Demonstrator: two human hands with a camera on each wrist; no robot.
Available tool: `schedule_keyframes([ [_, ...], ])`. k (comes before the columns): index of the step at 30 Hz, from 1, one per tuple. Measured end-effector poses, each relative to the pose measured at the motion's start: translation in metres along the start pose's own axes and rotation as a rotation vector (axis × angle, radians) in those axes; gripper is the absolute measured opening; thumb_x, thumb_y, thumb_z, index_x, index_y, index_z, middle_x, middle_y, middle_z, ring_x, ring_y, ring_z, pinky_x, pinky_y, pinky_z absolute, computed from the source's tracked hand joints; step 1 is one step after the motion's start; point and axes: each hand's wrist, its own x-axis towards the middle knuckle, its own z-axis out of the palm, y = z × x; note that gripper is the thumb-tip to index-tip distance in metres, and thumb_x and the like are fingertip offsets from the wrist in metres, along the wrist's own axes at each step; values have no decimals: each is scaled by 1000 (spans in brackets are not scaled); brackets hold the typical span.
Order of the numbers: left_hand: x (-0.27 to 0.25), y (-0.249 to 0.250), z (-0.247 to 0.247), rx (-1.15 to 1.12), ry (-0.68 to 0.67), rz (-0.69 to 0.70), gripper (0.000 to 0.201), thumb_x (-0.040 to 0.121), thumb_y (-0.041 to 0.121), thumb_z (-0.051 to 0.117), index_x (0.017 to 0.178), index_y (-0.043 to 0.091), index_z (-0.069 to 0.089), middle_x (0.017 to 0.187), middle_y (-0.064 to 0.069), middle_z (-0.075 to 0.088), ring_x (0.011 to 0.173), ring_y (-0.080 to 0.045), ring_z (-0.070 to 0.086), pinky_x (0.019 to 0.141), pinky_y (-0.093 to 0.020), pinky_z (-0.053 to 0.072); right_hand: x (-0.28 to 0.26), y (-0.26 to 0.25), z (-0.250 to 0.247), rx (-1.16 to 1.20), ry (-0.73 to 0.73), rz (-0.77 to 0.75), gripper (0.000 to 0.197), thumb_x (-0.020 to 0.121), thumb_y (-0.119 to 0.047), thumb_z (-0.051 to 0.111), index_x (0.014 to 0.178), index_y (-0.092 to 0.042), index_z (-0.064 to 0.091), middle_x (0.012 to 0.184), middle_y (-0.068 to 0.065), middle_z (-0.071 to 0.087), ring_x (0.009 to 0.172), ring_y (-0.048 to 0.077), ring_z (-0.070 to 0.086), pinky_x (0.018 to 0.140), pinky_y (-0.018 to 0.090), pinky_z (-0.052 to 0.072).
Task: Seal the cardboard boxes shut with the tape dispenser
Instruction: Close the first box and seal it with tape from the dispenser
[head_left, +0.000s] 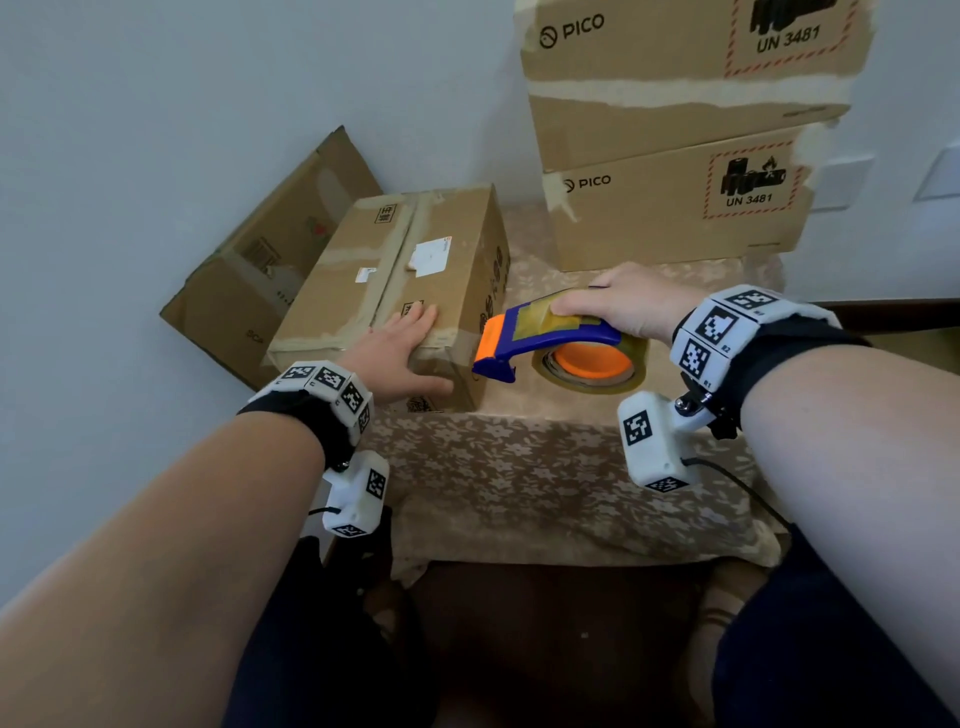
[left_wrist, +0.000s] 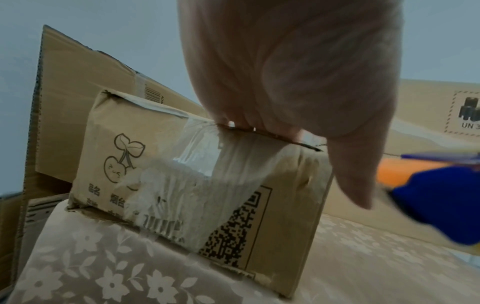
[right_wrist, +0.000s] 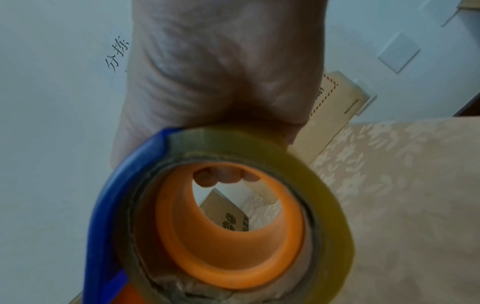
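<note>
1. Tablecloth (head_left: 545, 483): floral fabric, draped over the near table edge. Risk: it may slip or bunch under a pushed box.

2. Left hand (head_left: 397, 358): fingers straight, pressed flat on the near top corner of the small box (head_left: 405, 280), thumb down its right face. Nothing is grasped. Risk: if the palm lifts, the light box may skid away when tape is pulled.

3. Small box: lies on the left of the table, already crossed by old wrinkled tape (left_wrist: 197, 185) on its near end. Risk: fresh tape laid over those wrinkles may bond poorly.

4. Tape dispenser (head_left: 550, 338): blue frame, orange hub, clear roll; its nose sits at the box's near right edge. Risk: a tilted nose would lay the strip crooked or let it fold on itself.

5. Right hand (head_left: 628, 306): clenched around the dispenser's handle from above, fingertips visible through the hub from the wrist view.

6. 2 stacked printed boxes (head_left: 675, 202): far right, against the wall.

7. Flattened carton (head_left: 260, 270): far left, leaning against the wall behind the small box.
</note>
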Motion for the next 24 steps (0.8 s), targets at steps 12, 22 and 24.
schedule_keyframes([
  [12, 13, 28, -19, -36, -128, -127, 52, 105, 30, 17, 151, 6, 13, 159, -11, -10, 146, -29, -8, 118, -44, 2, 11, -19, 12, -133, -83, 27, 52, 85, -57, 57, 58, -14, 45, 57, 4, 41, 54, 19, 36, 54, 30, 30],
  [22, 28, 25, -19, -60, -192, -210, 68, 98, 52, 10, 152, 16, -10, 159, -10, -14, 146, -30, -13, 119, -47, 1, 16, -21, 4, -73, -122, 81, 47, 81, -54, 63, 50, -20, 55, 75, 10, 47, 75, 23, 44, 71, 32, 35],
  [24, 27, 26, -21, -61, -199, -211, 68, 97, 52, 11, 152, 16, -8, 159, -10, -15, 146, -30, -14, 118, -47, 0, 15, -21, 2, -50, -118, 88, 44, 80, -55, 64, 54, -20, 55, 73, 10, 48, 75, 23, 45, 71, 32, 36],
])
